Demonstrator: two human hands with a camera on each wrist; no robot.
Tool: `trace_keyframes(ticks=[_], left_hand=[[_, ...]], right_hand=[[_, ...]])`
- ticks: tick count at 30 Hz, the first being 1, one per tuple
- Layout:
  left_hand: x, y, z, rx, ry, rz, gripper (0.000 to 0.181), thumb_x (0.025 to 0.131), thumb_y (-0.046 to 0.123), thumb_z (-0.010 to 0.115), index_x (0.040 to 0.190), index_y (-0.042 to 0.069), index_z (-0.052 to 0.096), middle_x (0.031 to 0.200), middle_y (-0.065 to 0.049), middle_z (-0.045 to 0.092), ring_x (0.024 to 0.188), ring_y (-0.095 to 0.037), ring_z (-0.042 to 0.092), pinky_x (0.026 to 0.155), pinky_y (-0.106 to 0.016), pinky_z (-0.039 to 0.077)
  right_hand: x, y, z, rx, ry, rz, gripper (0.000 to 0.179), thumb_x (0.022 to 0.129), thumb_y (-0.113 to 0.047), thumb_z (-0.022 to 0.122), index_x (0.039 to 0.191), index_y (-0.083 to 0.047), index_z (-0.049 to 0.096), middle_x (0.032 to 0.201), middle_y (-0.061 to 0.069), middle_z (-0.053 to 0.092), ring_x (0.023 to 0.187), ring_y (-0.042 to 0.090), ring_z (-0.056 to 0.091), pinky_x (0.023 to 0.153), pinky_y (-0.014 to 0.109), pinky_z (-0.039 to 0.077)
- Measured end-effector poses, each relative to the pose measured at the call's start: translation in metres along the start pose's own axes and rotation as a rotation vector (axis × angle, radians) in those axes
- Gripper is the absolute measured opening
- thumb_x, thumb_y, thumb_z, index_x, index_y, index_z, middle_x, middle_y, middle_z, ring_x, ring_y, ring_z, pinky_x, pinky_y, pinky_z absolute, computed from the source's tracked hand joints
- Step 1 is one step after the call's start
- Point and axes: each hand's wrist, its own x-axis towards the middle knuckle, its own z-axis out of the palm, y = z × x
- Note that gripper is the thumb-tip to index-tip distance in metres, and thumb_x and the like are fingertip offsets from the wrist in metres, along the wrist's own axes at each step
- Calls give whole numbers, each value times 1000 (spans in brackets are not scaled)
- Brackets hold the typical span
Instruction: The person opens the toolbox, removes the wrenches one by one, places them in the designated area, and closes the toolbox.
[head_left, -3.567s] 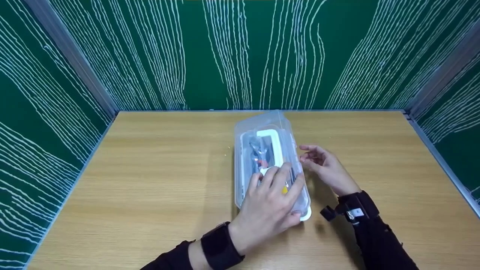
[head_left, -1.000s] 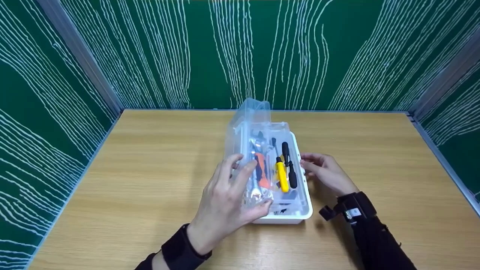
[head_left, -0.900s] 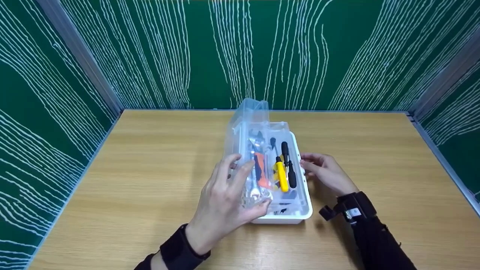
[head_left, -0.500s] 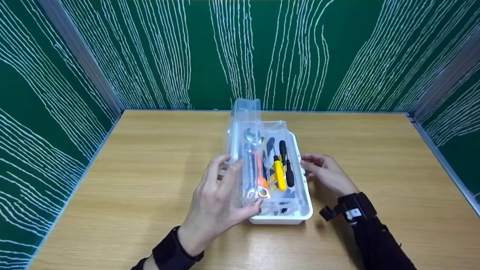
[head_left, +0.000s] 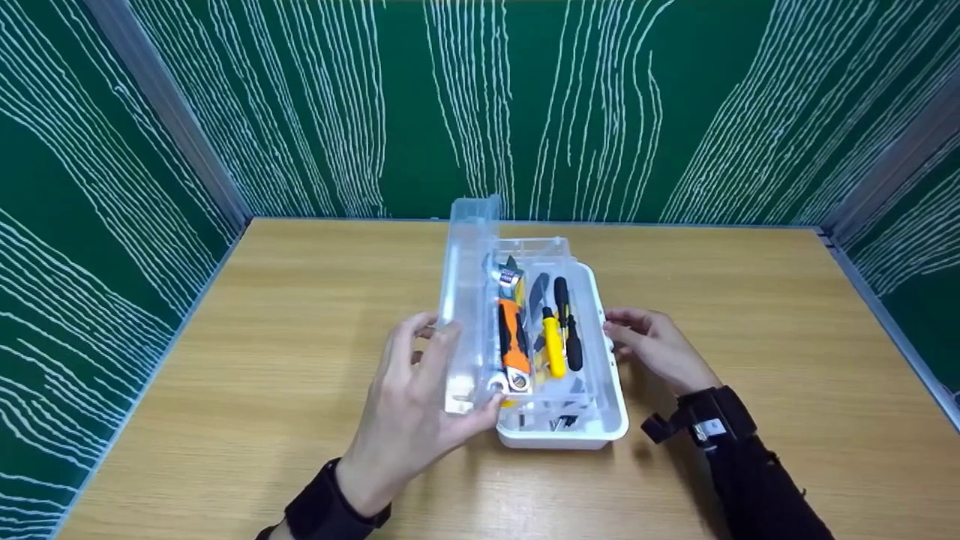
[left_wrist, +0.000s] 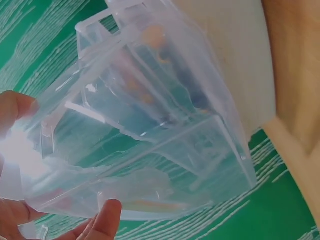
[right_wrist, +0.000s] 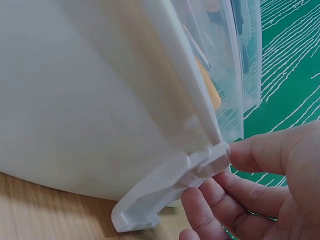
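A white toolbox (head_left: 562, 442) stands on the table with its clear plastic lid (head_left: 471, 300) swung up on the left side. My left hand (head_left: 405, 409) grips the lid, thumb by the near end and fingers along its outer side. At the box's right wall, my right hand (head_left: 664, 349) pinches a white latch (right_wrist: 167, 185) between thumb and fingers, as the right wrist view shows. Inside lie an orange-and-black-handled adjustable wrench (head_left: 514, 334), a yellow-handled screwdriver (head_left: 553, 346) and black-handled screwdrivers (head_left: 574, 345). Small dark pieces (head_left: 566, 421) sit at the near end.
The wooden table (head_left: 322, 300) extends around the box on all sides. Green panels with white wavy lines (head_left: 420, 112) wall it in at the back, left and right, joined by grey metal posts (head_left: 172, 120).
My left hand has moved left with the lid, which tilts further up and away, uncovering the tools. My right hand stays at the box's right side.
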Motion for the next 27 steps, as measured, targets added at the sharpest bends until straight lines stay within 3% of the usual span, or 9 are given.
trace_keyframes(ticks=[6, 12, 20, 27], left_hand=[[-5, -8, -5, 0, 3, -26, 81, 78, 49, 93, 139, 9, 59, 144, -19, 54, 125, -30, 60, 93, -36, 67], [-10, -15, -11, -4, 28, -36, 81, 78, 48, 92, 139, 6, 61, 143, -20, 56, 124, -31, 61, 91, -39, 67], [-16, -21, -15, 10, -1, -97, 80, 80, 46, 91, 140, 4, 60, 146, -21, 55, 123, -32, 60, 97, -47, 65], [-23, -29, -19, 8, -6, -141, 79, 83, 44, 89, 142, 2, 59, 143, -20, 56, 122, -33, 63, 96, -50, 64]], right_hand=[[1, 0, 1, -19, 5, 27, 56, 111, -32, 60, 155, 0, 51, 150, 22, 61, 114, 22, 64, 96, 25, 58], [1, 0, 0, -4, -2, 14, 56, 110, -31, 61, 154, 1, 51, 147, 22, 61, 112, 17, 66, 95, 27, 59], [1, 2, -1, 28, -2, -32, 56, 110, -27, 62, 153, 7, 51, 143, 25, 63, 104, 10, 68, 91, 27, 60], [2, 4, 0, 60, 6, 1, 58, 109, -30, 63, 155, 4, 50, 145, 21, 61, 107, 11, 67, 91, 27, 61]])
